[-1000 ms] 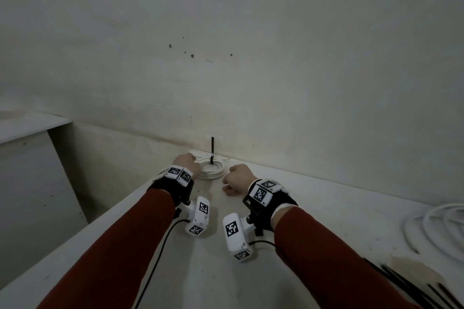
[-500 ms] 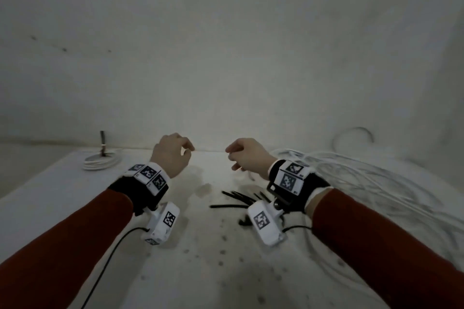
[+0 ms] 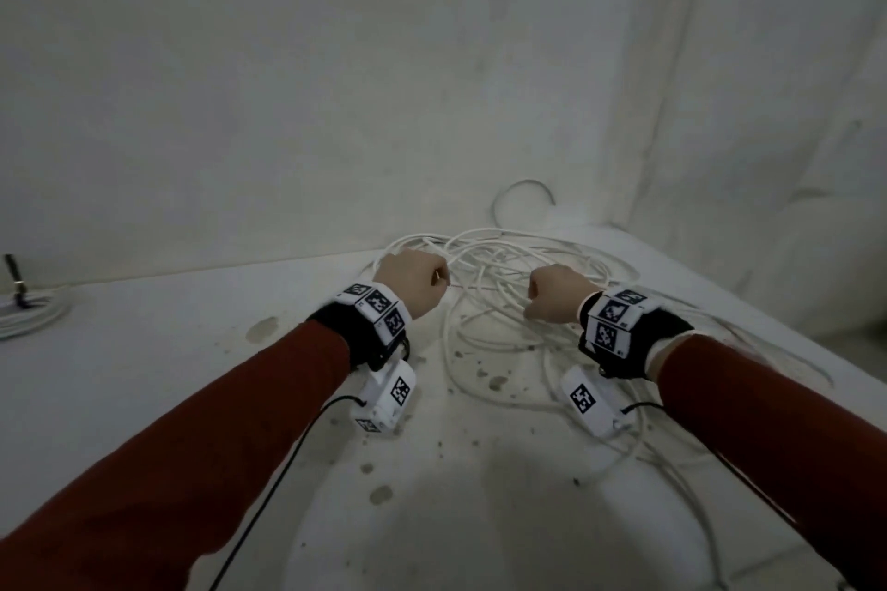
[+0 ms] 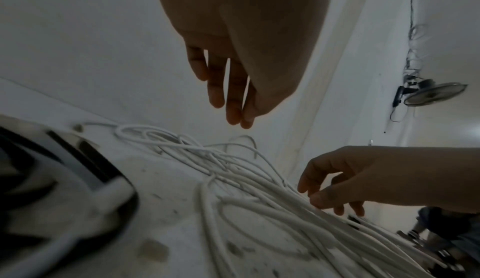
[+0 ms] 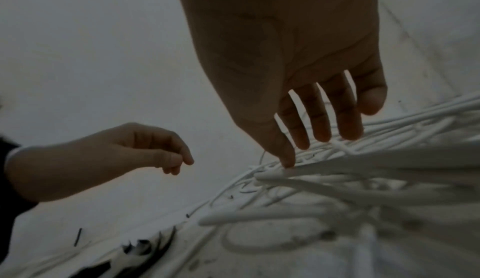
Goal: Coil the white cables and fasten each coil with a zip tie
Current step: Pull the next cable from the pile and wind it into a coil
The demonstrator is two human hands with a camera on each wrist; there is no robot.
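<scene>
A loose tangle of white cables sprawls over the back right corner of the white table. My left hand hovers over the tangle's left edge with its fingers hanging loosely, holding nothing. My right hand reaches down into the tangle. Its fingers are straight and spread, and its thumb tip touches a cable strand. Black zip ties lie on the table beside the cables. At the far left lies a finished coil with a black zip tie sticking up.
Plain walls meet in a corner just behind the tangle. Dark spots and stains mark the tabletop between my arms. Cable loops run under my right forearm toward the table's right edge. A wall fan hangs further off.
The view has swung right, from the tied coil to the loose tangle. Both hands moved right with it, and the right hand has come down onto the cables.
</scene>
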